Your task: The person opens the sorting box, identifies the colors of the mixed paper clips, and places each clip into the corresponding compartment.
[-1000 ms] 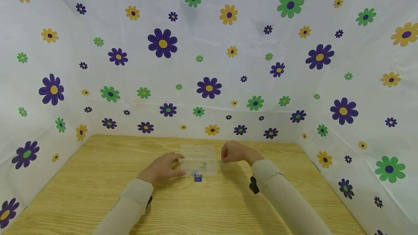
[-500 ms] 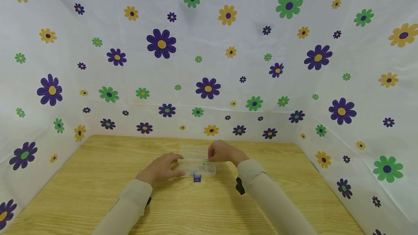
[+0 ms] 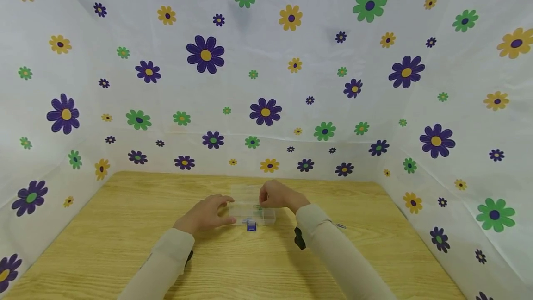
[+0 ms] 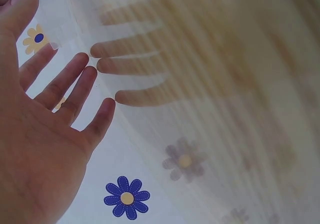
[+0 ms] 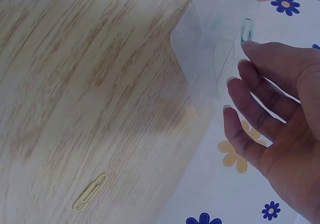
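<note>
A: What lies nearest?
B: 1 yellow wire paper clip (image 5: 90, 191) on the light wooden table (image 3: 125, 244), near the right sleeve.

A: And the hands?
B: The left hand (image 3: 206, 215), fingers straight and relaxed, touches the left end of the small clear plastic box (image 3: 252, 215) with a blue latch, mid-table. The right hand (image 3: 276, 196) sits over the box, pinching a green paper clip (image 5: 247, 30).

A: Beyond?
B: A flower-printed white backdrop (image 3: 266, 82).
</note>
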Available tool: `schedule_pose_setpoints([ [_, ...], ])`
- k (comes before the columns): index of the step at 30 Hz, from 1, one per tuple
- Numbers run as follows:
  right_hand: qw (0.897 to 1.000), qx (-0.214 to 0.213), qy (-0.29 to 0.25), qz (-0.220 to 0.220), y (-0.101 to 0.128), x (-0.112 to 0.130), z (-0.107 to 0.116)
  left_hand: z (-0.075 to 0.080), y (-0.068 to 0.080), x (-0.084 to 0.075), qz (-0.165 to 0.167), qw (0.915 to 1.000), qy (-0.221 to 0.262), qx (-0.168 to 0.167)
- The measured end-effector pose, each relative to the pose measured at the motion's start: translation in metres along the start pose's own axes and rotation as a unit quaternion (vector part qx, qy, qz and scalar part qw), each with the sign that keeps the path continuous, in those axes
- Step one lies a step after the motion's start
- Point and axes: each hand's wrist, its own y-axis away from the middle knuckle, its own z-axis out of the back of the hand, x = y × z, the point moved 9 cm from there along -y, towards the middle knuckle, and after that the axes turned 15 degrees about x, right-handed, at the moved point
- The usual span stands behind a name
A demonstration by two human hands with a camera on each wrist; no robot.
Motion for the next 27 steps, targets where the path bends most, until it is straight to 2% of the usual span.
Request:
schedule_pose_setpoints([
  [7, 1.000, 0.002, -0.009, 0.016, 0.012, -0.004, 0.002, -0.002, -0.001, 0.002, 0.002, 1.0000, 0.000, 0.005],
  [17, 1.000, 0.012, -0.003, 0.024, 0.049, -0.032, 0.003, -0.002, -0.002, 0.003, 0.005, 1.0000, -0.006, 0.003],
  [27, 0.999, 0.035, -0.015, -0.007, 0.083, -0.066, -0.009, -0.002, -0.002, 0.003, 0.001, 1.0000, -0.010, 0.001],
])
